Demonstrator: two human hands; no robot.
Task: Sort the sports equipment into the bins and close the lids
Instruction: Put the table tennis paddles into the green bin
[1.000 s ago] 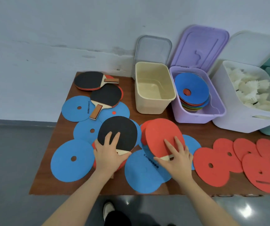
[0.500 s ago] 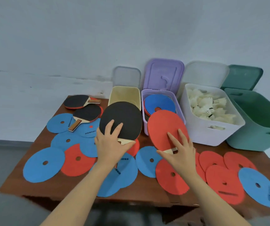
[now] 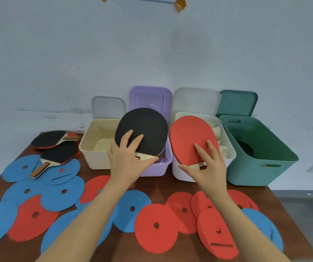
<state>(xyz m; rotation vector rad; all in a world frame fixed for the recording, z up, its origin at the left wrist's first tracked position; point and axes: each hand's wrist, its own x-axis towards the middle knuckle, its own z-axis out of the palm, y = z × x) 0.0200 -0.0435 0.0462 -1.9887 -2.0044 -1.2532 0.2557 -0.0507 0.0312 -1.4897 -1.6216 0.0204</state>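
1. At the near edge of the tabletop (image 3: 151, 250), lots of flat foam discs lie in a messy spread. Red discs (image 3: 156, 226) and blue discs (image 3: 131, 208) overlap each other. None of these are in a bin yet.

2. A little further in, the person holds up two paddles, one in each hand. The left hand (image 3: 127, 159) has its grip closed on the black paddle (image 3: 142, 129), with fingers on the black face and the thumb by the handle. The right hand (image 3: 207, 163) has its grip closed on the red paddle (image 3: 187, 137) the same way. Both paddles are off the tabletop, in front of the bins.

3. Off to the left, two more paddles (image 3: 57, 146) lie on the tabletop, not yet picked up.

4. Behind the hands, four bins stand in a row. The cream bin (image 3: 95, 156) looks empty. The purple bin (image 3: 159, 167) has coloured discs in it, mostly hidden by the black paddle. The white bin (image 3: 182, 173) holds white fluffy things that look like shuttlecocks. The green bin (image 3: 255, 167) has something dark at the bottom, but I cannot tell what.

5. At the very back, all four lids (image 3: 151, 97) stand open against the wall.

6. So I think the job is only partly done. Four paddles and most discs are left to sort, and no lid is closed.
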